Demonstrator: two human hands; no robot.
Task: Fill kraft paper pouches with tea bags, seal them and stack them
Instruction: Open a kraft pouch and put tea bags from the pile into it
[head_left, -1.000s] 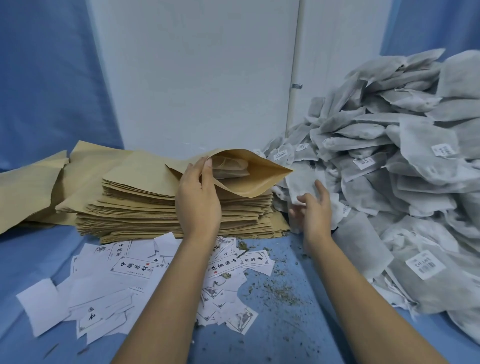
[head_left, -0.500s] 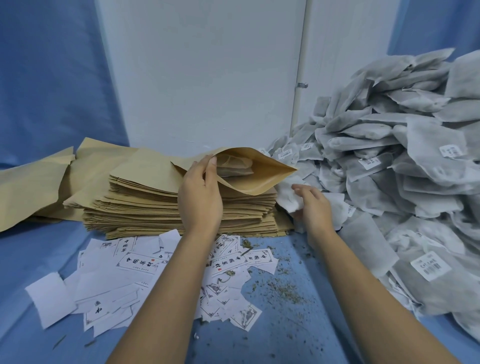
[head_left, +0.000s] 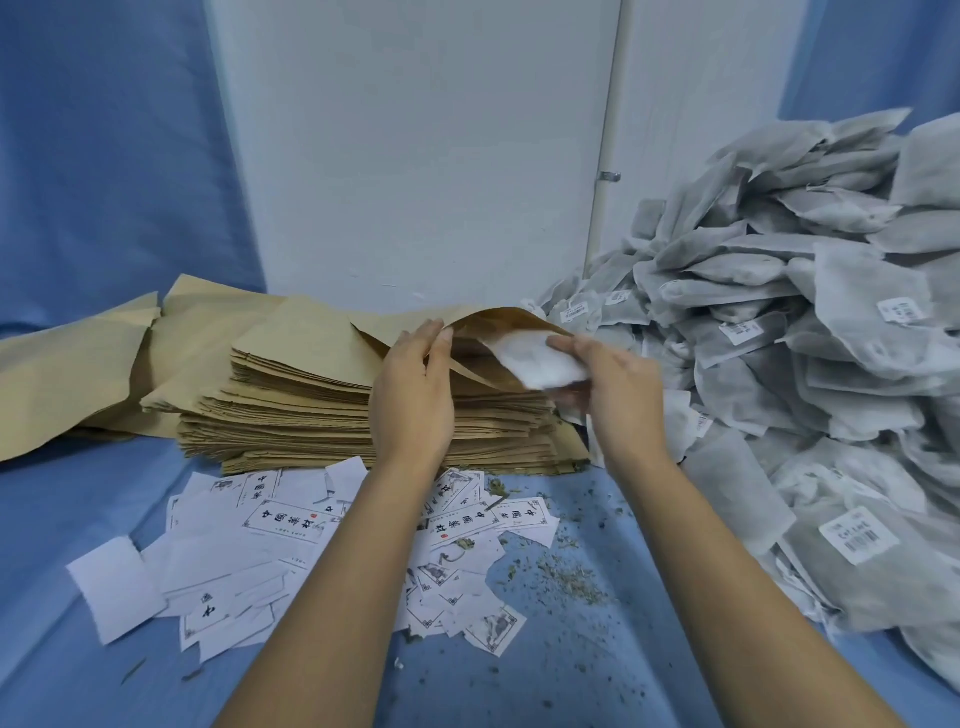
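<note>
A kraft paper pouch (head_left: 498, 325) lies on top of a tall stack of flat kraft pouches (head_left: 322, 415), its mouth gaping to the right. My left hand (head_left: 413, 395) pinches the upper lip of that mouth and holds it up. My right hand (head_left: 618, 389) grips a white tea bag (head_left: 535, 364), whose leading end sits inside the pouch mouth. The tea bag is blurred. A big heap of grey-white tea bags (head_left: 810, 364) with barcode labels fills the right side.
Loose white printed labels (head_left: 291, 545) lie scattered on the blue cloth (head_left: 597, 649) in front of the stack, with tea crumbs (head_left: 566, 571) beside them. More kraft sheets (head_left: 67, 369) spread to the far left. A white wall panel (head_left: 415, 156) stands behind.
My right hand picked a tea bag out of the heap and carried it up and left into the pouch mouth. My left hand kept holding the pouch lip.
</note>
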